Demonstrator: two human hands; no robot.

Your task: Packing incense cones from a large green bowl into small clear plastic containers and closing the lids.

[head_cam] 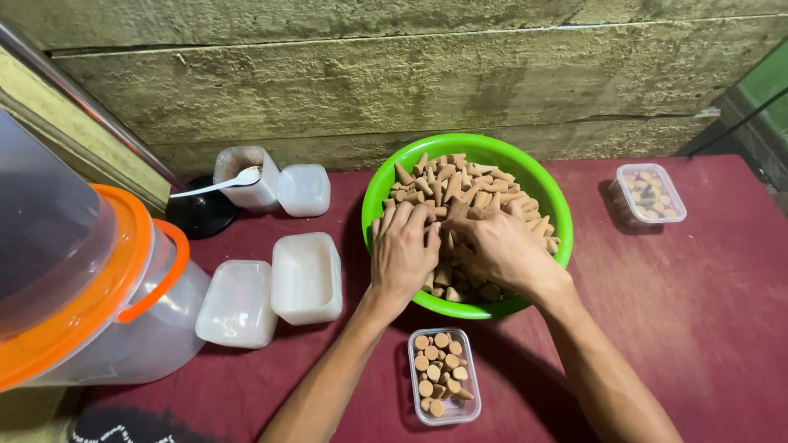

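Note:
A green bowl [543, 182] on the dark red table holds a heap of small brown cones [460, 184]. Both hands are down inside it. My left hand [403, 250] lies palm down on the near left of the heap, fingers curled among the cones. Just beside it, my right hand [502, 248] covers the near right of the pile, its fingertips buried. What each hand grips is hidden. A small clear rectangular box [443, 376] stands in front of the bowl, between my forearms, packed with upright cones.
A filled clear box [650, 194] stands at the far right. Left of the bowl lie an empty white tub [306, 277] and a lid [238, 303]; behind them a tub with a white spoon [245, 174] and another lid [304, 189]. A large orange-rimmed clear bucket [90, 287] fills the left edge.

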